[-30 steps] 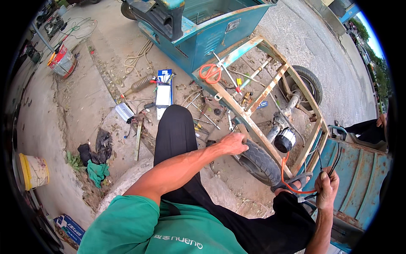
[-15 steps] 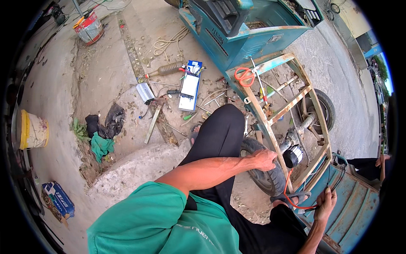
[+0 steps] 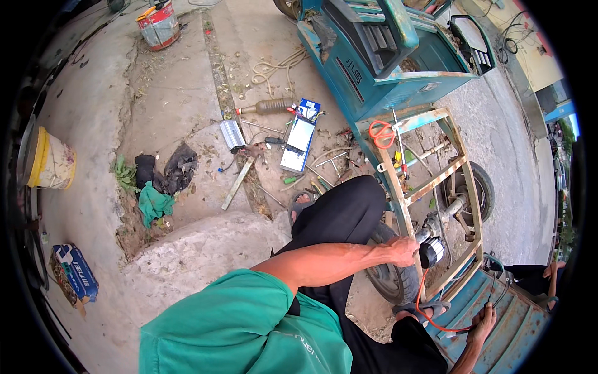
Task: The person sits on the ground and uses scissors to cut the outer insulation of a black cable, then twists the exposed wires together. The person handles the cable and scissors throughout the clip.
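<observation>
My left hand (image 3: 405, 251) is closed over the long side rail of a rusty cream-coloured metal frame (image 3: 436, 181). Right beside it inside the frame is a black and silver motor (image 3: 431, 252) on an axle. From near the motor an orange-red cable (image 3: 434, 318) curves down to my right hand (image 3: 483, 321). That hand is closed, with dark cables (image 3: 498, 280) rising from its fingertips; its palm is hidden. A black tyre (image 3: 392, 280) stands below my left forearm. Orange-handled scissors (image 3: 381, 134) lie on the frame's far corner.
A teal vehicle body (image 3: 386, 93) adjoins the frame's far end; a rusty teal panel (image 3: 498, 336) lies at the near end. On the ground are a blue-and-white box-shaped unit (image 3: 299, 140), a hammer (image 3: 240, 181), rope (image 3: 274, 71) and a brown bottle (image 3: 268, 106). Another person's hand (image 3: 552, 269) shows far right.
My view has shifted, so the scene sits farther right and lower. My left hand keeps to the rail. The right hand still holds the cables, tilted slightly differently.
</observation>
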Motion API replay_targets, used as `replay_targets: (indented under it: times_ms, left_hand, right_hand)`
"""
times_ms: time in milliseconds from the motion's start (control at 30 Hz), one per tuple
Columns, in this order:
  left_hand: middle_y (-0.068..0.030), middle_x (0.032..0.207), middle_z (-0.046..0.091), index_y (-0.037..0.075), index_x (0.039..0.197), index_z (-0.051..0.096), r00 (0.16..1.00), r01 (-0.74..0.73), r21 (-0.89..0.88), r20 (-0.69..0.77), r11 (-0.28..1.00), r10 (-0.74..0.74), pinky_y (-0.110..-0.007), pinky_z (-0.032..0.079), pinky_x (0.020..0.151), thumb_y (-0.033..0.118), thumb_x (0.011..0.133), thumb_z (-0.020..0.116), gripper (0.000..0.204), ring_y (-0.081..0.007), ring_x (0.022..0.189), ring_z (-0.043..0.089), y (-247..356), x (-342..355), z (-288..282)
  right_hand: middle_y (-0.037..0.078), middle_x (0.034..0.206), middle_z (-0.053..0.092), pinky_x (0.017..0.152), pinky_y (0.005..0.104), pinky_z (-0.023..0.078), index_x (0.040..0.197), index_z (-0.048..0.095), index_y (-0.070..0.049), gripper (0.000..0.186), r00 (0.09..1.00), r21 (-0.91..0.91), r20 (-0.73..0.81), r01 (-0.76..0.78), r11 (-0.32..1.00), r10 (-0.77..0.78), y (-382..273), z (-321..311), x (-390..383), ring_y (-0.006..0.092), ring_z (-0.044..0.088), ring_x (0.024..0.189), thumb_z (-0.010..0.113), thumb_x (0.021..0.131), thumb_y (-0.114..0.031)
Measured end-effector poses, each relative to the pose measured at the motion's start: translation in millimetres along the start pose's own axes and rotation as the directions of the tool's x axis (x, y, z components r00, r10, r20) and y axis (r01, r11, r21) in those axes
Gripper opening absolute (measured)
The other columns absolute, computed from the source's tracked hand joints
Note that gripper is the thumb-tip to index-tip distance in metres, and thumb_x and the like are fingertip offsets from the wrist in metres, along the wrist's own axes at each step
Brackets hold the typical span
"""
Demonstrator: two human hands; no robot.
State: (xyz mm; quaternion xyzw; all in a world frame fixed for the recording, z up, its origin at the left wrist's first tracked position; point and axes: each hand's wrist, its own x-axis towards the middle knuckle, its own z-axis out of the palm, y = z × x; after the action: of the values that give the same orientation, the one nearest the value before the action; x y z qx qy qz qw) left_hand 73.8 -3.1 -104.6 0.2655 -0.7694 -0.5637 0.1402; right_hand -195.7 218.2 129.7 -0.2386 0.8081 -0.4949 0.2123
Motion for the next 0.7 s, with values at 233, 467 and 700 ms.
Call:
replay_targets:
  times_ms: [233, 467, 700]
  left_hand:
    - [-0.0231, 0.094, 0.067, 0.002, 0.094, 0.066, 0.998, 0.023, -0.019, 0.053, 1.0, -0.022, -0.048, 0.052, 0.081, 0.022, 0.072, 0.064, 0.03, -0.0393, 0.093, 0.066, -1.8, 12.1, 23.9]
    - [-0.0227, 0.097, 0.067, 0.003, 0.098, 0.066, 0.989, 0.053, 0.069, 0.137, 0.996, -0.062, -0.048, 0.052, 0.083, 0.023, 0.074, 0.064, 0.032, -0.0387, 0.097, 0.065, -5.7, 14.2, 43.0]
    - [-0.0213, 0.102, 0.067, 0.003, 0.1, 0.065, 0.975, 0.035, 0.103, 0.217, 0.994, -0.057, -0.048, 0.051, 0.085, 0.024, 0.075, 0.065, 0.033, -0.038, 0.099, 0.065, 0.3, 5.3, 49.2]
  right_hand:
    - [-0.01, 0.059, 0.029, 0.039, 0.0211, 0.017, 0.08, 0.046, -0.016, 0.025, 0.999, -0.015, -0.012, -0.046, 0.999, 0.045, 33.1, -24.8, 1.6, 0.001, 0.023, 0.045, 0.059, 0.097, -0.028]
    - [-0.011, 0.06, 0.03, 0.04, 0.0198, 0.015, 0.082, 0.046, -0.016, 0.021, 0.999, 0.009, 0.029, -0.036, 0.999, 0.036, 27.2, -11.6, -4.2, -0.0012, 0.023, 0.047, 0.058, 0.098, -0.025]
    - [-0.011, 0.06, 0.029, 0.04, 0.0205, 0.016, 0.079, 0.043, -0.018, 0.026, 0.999, 0.007, 0.023, -0.032, 0.999, 0.032, 25.4, -14.4, -20.1, 0.0004, 0.023, 0.046, 0.057, 0.098, -0.028]
